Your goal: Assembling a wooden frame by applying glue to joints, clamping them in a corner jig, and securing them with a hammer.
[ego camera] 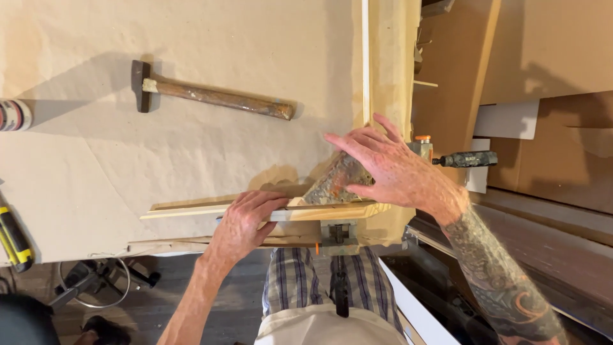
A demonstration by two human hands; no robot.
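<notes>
My left hand [246, 220] presses flat on a pale wooden moulding strip [191, 209] that lies along the near edge of the paper-covered bench [191, 147]. My right hand [389, 167] rests on a paint-stained triangular corner block [332, 185], where that strip meets a second moulding strip [366, 64] running away from me. A metal corner clamp [338, 237] sits under the joint, and its dark screw handle [464, 159] sticks out to the right.
A hammer [211, 96] with a wooden handle lies on the bench to the upper left. A yellow-and-black tool [14, 239] lies at the left edge, and a round tape roll [14, 115] above it. Brown boards [549, 57] stand at the right.
</notes>
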